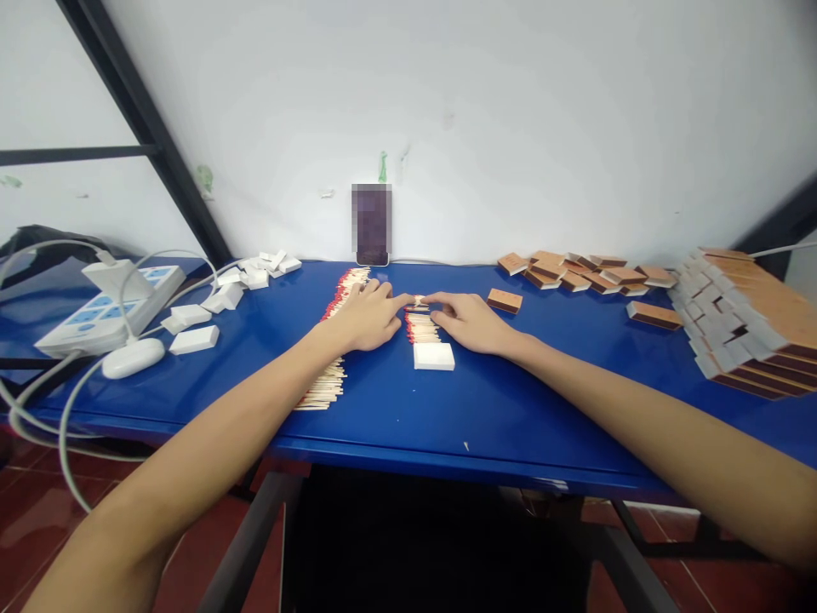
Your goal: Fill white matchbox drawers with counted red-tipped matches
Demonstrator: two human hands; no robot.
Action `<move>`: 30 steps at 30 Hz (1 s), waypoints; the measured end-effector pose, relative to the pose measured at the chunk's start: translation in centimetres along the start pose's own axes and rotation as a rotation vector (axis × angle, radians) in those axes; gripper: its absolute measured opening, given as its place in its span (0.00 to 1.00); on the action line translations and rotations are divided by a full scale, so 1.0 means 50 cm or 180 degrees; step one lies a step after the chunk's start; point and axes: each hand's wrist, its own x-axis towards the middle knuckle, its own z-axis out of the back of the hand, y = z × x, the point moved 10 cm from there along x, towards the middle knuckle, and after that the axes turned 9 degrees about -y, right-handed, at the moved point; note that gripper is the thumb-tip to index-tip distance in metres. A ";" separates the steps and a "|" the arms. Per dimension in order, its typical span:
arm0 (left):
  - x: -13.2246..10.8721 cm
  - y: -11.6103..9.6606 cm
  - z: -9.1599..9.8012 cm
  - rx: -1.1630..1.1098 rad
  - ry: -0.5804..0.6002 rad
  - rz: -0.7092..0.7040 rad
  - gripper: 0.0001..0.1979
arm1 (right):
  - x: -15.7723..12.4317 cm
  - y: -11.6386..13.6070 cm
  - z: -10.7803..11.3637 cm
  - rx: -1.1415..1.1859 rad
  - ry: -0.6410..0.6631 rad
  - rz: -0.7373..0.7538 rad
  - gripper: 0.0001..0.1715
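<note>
Two hands are in contact with the work at the centre of the desk (396, 409).

1. Position. I read the left hand (365, 317) at 9 o'clock of a small bundle of matches (421, 326) and the right hand (469, 322) at 3 o'clock of it. The bundle lies flat on the desk, red heads toward 12 o'clock.

2. Fingers. Both sets are narrow and loosely curled, palms down. The two index fingertips meet at the far end of the bundle and touch it from either side. Neither hand closes around anything, and nothing is lifted.

3. Adjacent parts. A white tray (434, 356) sits just beside the bundle at 6 o'clock. I cannot tell whether it holds any matches.

4. Progress, as I judge it. One portion of matches is separated and squared, but not yet boxed. A long row of loose matches (325, 387) runs under the left forearm from 12 to 7 o'clock, so much stock is unprocessed. More white trays (255, 274) lie at 10 o'clock. At 2 o'clock are scattered brown sleeves (574, 272), one single sleeve (505, 300) near the right hand, and at 3 o'clock a large stack of boxes (746, 328).

5. Other items. A power strip (102, 306) lies at 9 o'clock and a phone (371, 224) leans against the wall at 12 o'clock.
</note>
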 end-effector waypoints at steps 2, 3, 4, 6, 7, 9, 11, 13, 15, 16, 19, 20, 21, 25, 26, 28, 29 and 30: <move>0.000 -0.002 -0.002 0.0003 0.0020 -0.0036 0.26 | 0.000 0.001 -0.002 -0.0008 0.0017 0.0038 0.23; 0.000 -0.003 -0.003 -0.0019 0.0029 -0.0060 0.26 | 0.000 0.001 -0.003 -0.0015 0.0021 0.0054 0.23; 0.001 -0.005 -0.003 -0.0055 0.0037 -0.0082 0.26 | 0.000 0.001 -0.003 -0.0025 0.0022 0.0064 0.23; 0.000 -0.006 -0.004 -0.0140 0.0049 -0.0103 0.26 | 0.000 0.001 -0.003 -0.0050 0.0023 0.0074 0.23; 0.000 -0.006 -0.004 -0.0165 0.0056 -0.0108 0.26 | 0.000 0.002 -0.003 -0.0067 0.0030 0.0077 0.24; 0.000 -0.005 -0.004 -0.0167 0.0060 -0.0108 0.25 | 0.000 0.004 -0.004 -0.0113 0.0056 0.0086 0.25; 0.000 -0.006 -0.001 -0.0170 0.0040 -0.0111 0.25 | 0.001 0.006 -0.006 -0.0172 0.0086 0.0100 0.26; 0.001 -0.007 0.003 -0.0202 -0.0004 -0.0110 0.24 | 0.004 0.005 -0.008 -0.0228 0.0095 0.0122 0.26; 0.002 -0.010 0.007 -0.0257 -0.0055 -0.0123 0.24 | 0.011 0.002 -0.010 -0.0256 0.0073 0.0167 0.25; 0.002 -0.012 0.008 -0.0288 -0.0081 -0.0136 0.24 | 0.015 0.000 -0.010 -0.0256 0.0052 0.0198 0.24; 0.004 -0.014 0.010 -0.0382 -0.0123 -0.0198 0.24 | 0.032 -0.008 -0.007 -0.0204 -0.0034 0.0320 0.22; 0.006 -0.013 0.011 -0.0409 -0.0121 -0.0219 0.23 | 0.039 -0.010 -0.005 -0.0181 -0.0055 0.0362 0.21; 0.008 -0.010 0.011 -0.0430 -0.0109 -0.0248 0.23 | 0.045 -0.012 -0.004 -0.0158 -0.0059 0.0406 0.20; 0.025 0.016 0.018 -0.0483 -0.0024 -0.0292 0.20 | 0.064 -0.011 -0.008 -0.0105 0.0109 0.0575 0.16; 0.032 0.026 0.019 -0.0499 0.0007 -0.0257 0.19 | 0.067 -0.010 -0.010 -0.0107 0.0166 0.0602 0.15; 0.045 0.037 0.019 -0.0562 0.0082 -0.0271 0.16 | 0.071 -0.008 -0.013 -0.0126 0.0263 0.0633 0.14; 0.051 0.039 0.017 -0.0598 0.0124 -0.0299 0.15 | 0.073 -0.008 -0.015 -0.0138 0.0302 0.0641 0.13; 0.057 0.039 0.015 -0.0632 0.0162 -0.0342 0.14 | 0.075 -0.008 -0.016 -0.0150 0.0339 0.0648 0.13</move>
